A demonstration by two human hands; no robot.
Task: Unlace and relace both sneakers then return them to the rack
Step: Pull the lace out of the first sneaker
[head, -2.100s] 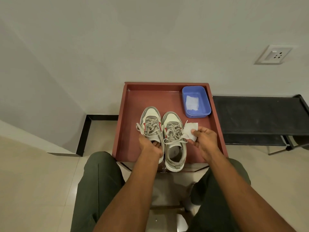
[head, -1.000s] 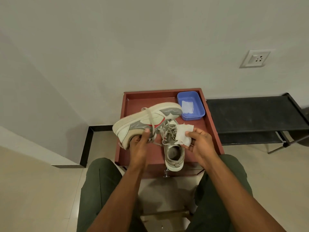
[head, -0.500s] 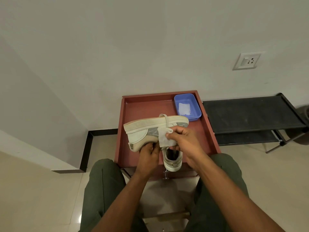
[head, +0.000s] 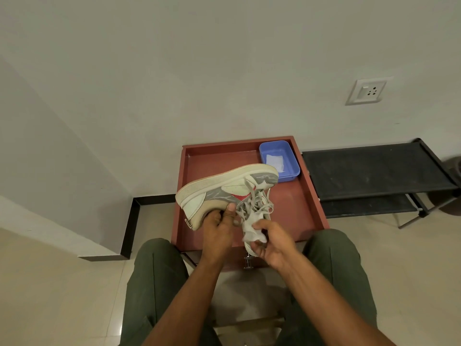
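Our left hand (head: 219, 226) grips a scuffed grey-and-cream sneaker (head: 224, 189) on its side above the reddish tray (head: 294, 208); our right hand (head: 270, 242) pinches a crumpled white wipe (head: 252, 227) touching its loose laces.

No text, label, brand or number can be read on anything here.

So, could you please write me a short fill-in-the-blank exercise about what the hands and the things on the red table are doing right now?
1. The left hand holds the lifted sneaker turned on its ____.
2. The right hand grips a crumpled white ____.
3. The folded white sheet lies inside the ____ tub.
4. The black rack stands to the ____ of the red table.

Missing words: side; wipe; blue; right
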